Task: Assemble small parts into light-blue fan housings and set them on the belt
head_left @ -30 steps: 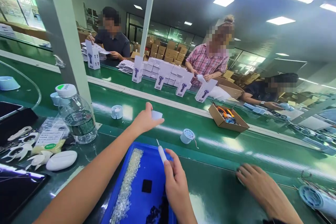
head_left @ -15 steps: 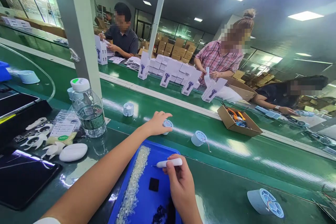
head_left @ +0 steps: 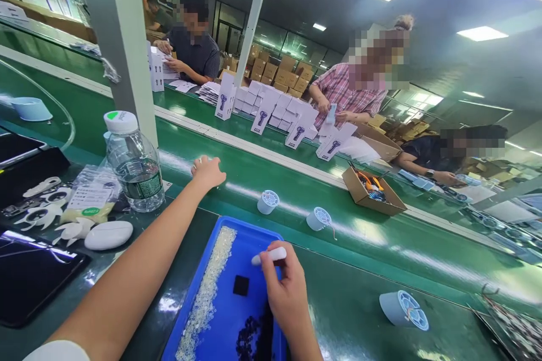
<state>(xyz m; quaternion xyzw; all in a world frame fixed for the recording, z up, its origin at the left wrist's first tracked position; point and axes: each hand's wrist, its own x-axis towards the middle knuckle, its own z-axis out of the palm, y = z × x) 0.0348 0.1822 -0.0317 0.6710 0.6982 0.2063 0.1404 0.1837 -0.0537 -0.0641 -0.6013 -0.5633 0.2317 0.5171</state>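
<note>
The left hand (head_left: 207, 172) reaches far out over the green conveyor belt (head_left: 296, 192), fingers curled together over something hidden beneath them; I cannot tell what. The right hand (head_left: 284, 293) hovers over the near blue tray (head_left: 258, 237), fingers clamped on a white pen-shaped tool (head_left: 269, 256). A water bottle (head_left: 133, 163) stands on the bench at the left, and two small spools (head_left: 268, 202) lie on the belt to the right of the left hand.

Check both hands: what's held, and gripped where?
The right hand pinches a white pen-like tool by its rear end, over the blue tray. The left hand covers something on the green belt; whether it grips cannot be told.
</note>
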